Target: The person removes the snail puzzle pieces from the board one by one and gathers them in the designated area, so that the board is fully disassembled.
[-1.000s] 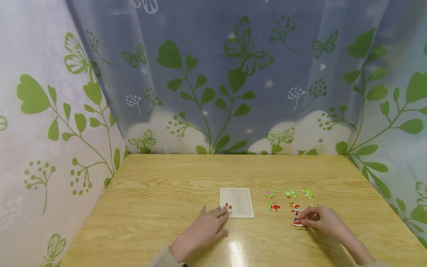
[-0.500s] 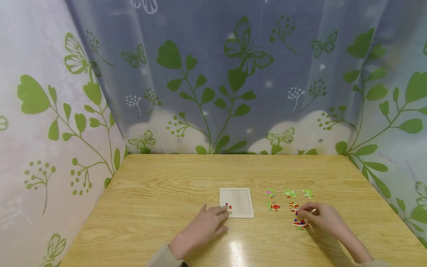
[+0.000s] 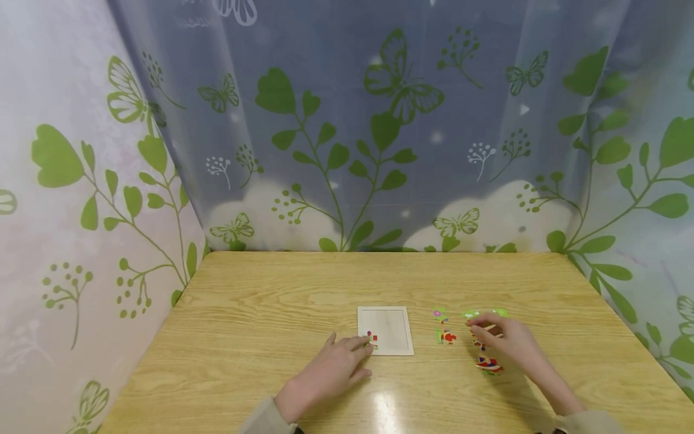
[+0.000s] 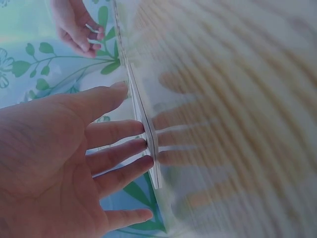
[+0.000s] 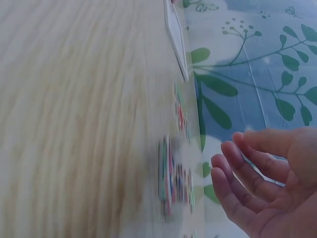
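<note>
A pale square puzzle tray (image 3: 398, 354) lies on the table. My left hand (image 3: 335, 371) reaches in from its front left with spread, mostly straight fingers. Those fingertips rest on the tray's edge, right at a small colourful puzzle piece (image 3: 374, 338) in the near left corner. In the left wrist view the fingers touch the tray's rim (image 4: 154, 173). My right hand (image 3: 509, 340) hovers over the loose pieces, fingers loosely bent and holding nothing, as the right wrist view shows. Beneath it, red-and-blue pieces are partly hidden. Nearer me lies a small pile of puzzle pieces (image 3: 489, 364).
Right of the tray, a green piece with a pink flower (image 3: 439, 314) lies behind a red-and-green piece (image 3: 446, 337). Two green pieces lie farther back, one at the left (image 3: 470, 314) and one at the right (image 3: 501, 313). A patterned curtain (image 3: 347, 150) encloses the wooden table (image 3: 260, 301).
My right hand has risen from the near pile and moved away from me, over the farther pieces. The near pile has shifted slightly right. My left hand stays put.
</note>
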The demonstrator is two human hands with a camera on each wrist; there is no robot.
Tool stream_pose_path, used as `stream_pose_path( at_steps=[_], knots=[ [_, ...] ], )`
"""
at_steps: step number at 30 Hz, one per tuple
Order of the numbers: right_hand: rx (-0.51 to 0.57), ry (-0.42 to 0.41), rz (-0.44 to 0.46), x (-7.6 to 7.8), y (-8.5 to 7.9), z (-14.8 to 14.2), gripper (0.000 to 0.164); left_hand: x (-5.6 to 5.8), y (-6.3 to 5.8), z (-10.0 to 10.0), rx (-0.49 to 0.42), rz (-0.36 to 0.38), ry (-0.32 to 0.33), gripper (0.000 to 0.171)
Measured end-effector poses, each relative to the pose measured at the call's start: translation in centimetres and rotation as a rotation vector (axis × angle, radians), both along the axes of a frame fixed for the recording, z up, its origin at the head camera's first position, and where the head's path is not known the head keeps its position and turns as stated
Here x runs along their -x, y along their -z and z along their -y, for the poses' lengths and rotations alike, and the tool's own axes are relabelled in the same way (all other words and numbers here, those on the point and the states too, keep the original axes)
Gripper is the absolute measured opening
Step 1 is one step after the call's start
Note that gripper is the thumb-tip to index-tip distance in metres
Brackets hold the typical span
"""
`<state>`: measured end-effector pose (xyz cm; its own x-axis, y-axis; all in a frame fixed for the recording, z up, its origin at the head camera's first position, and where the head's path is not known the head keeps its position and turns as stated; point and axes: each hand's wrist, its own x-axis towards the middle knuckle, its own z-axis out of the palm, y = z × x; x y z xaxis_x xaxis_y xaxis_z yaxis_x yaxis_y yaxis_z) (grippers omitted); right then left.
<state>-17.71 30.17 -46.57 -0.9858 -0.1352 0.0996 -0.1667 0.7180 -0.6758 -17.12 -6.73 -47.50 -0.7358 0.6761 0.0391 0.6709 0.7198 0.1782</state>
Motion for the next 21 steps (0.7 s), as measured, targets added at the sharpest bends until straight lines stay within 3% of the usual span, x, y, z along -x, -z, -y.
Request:
stream_pose_path(
  at_steps=[6,14,21],
  knots=[
    [0.071,-0.029,0.017,1.0,0.1,1.6,0.029,0.0,0.1,0.1,-0.011,0.002,0.005,0.049],
    [0.070,-0.082,-0.023,2.2,0.3,3.8,0.026,0.2,0.1,0.2,-0.023,0.008,0.010,0.050],
    [0.126,-0.121,0.021,2.9,0.2,6.3,0.026,0.1,-0.1,0.5,-0.026,0.014,-0.005,0.050]
  ],
)
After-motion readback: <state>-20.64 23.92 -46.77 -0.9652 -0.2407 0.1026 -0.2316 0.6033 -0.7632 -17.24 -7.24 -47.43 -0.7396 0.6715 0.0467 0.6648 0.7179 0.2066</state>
